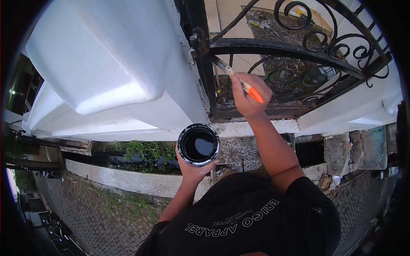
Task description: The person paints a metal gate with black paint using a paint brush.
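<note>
We see first the large white wall [106, 64], which fills the upper left side with its rounded, moulded shape. Below it, at the lower left, there spreads the grey block paving [106, 217]. At the upper right we find the black metal gate [273, 47], with curved bars and many curled scrolls; its upright post [204, 64] stands just beside the edge of the wall. The person in front of the gate wears a black shirt [247, 200] with white letters on it. Between the wall and the paving runs a narrow ditch, where green plants [147, 153] grow.

The left hand [194, 171] is wrapped around the near side of the paint can [181, 147], which is held upright above the ditch side; we look into its open top and see black, shiny paint [205, 147]. The right hand [251, 106] is clamped on the brush [229, 70], whose orange handle end shows below the fingers. The brush is tilted, and its dark bristles reach the post near its joint with a curved bar.
</note>
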`<action>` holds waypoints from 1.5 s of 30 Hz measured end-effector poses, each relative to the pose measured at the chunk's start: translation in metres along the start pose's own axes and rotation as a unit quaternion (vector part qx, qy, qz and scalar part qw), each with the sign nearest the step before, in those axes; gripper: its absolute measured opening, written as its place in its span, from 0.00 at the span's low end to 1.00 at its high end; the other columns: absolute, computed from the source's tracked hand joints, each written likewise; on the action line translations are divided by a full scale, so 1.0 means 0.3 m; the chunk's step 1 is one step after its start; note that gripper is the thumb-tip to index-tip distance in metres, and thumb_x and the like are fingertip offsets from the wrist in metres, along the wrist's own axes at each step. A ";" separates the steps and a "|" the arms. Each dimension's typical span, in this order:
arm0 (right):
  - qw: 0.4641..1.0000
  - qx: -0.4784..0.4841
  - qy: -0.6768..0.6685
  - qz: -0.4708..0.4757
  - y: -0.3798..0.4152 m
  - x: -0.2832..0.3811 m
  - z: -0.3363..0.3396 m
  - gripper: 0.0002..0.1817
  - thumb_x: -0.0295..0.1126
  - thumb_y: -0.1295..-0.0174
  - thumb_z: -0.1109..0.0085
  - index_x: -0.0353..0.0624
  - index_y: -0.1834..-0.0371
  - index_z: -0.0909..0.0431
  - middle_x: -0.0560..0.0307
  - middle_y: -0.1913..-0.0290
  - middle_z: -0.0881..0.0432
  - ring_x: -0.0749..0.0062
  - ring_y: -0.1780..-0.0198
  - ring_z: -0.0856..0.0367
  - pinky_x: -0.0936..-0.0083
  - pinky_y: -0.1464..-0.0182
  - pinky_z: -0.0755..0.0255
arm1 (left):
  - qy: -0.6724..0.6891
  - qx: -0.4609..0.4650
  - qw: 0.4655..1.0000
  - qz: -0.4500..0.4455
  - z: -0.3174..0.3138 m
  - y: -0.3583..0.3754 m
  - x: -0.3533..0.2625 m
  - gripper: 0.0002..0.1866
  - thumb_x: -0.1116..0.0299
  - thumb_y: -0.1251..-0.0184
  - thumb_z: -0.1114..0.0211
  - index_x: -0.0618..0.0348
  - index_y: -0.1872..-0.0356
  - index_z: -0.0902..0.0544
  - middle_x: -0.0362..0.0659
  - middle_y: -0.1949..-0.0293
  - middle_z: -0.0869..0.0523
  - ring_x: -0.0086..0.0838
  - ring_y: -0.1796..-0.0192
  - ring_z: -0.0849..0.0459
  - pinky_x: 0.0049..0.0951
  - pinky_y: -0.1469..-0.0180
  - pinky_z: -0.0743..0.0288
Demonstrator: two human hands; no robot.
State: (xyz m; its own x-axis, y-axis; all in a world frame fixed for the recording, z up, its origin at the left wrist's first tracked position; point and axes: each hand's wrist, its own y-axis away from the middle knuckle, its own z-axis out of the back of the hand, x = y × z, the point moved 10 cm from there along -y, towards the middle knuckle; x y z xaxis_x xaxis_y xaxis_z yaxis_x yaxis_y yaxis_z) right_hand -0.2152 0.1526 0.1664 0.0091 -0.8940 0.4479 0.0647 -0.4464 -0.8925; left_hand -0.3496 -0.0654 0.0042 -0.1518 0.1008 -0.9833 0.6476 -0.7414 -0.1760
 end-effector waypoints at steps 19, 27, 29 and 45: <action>0.991 0.001 0.079 0.104 0.039 0.064 -0.089 0.08 0.19 0.48 0.33 0.39 0.64 0.16 0.53 0.67 0.13 0.62 0.68 0.13 0.72 0.66 0.18 | -0.017 -0.014 1.000 -0.016 0.019 0.049 -0.005 0.65 0.61 0.68 0.09 0.65 0.28 0.46 0.53 0.36 0.28 0.39 0.33 0.25 0.41 0.31 0.32; 0.999 -0.002 0.036 0.023 0.024 -0.056 -0.064 0.09 0.19 0.48 0.31 0.40 0.64 0.16 0.52 0.68 0.14 0.60 0.69 0.13 0.72 0.67 0.20 | -0.023 -0.022 0.999 0.000 0.010 0.024 0.024 0.63 0.62 0.66 0.10 0.64 0.29 0.45 0.53 0.36 0.28 0.39 0.34 0.25 0.41 0.31 0.31; 0.998 -0.029 0.059 0.007 0.010 -0.089 0.002 0.08 0.18 0.46 0.32 0.38 0.63 0.16 0.51 0.68 0.13 0.61 0.69 0.14 0.73 0.66 0.21 | -0.015 -0.015 1.000 0.003 0.006 0.017 0.026 0.63 0.62 0.66 0.10 0.64 0.29 0.45 0.53 0.37 0.27 0.39 0.34 0.25 0.41 0.31 0.31; 0.992 -0.053 0.027 -0.111 -0.005 -0.197 0.231 0.05 0.21 0.41 0.31 0.32 0.63 0.16 0.52 0.66 0.13 0.72 0.65 0.15 0.76 0.61 0.22 | -0.015 -0.002 0.999 -0.043 -0.058 -0.022 -0.059 0.63 0.61 0.65 0.10 0.66 0.29 0.45 0.54 0.37 0.26 0.40 0.34 0.24 0.40 0.32 0.30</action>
State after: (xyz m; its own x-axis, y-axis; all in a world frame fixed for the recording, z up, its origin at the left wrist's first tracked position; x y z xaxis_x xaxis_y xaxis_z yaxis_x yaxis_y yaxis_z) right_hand -0.1467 0.2087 0.1450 -0.0475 -0.7725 0.6332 -0.0471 -0.6315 -0.7740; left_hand -0.3382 -0.0510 0.0219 -0.2300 0.1437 -0.9625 0.6341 -0.7281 -0.2602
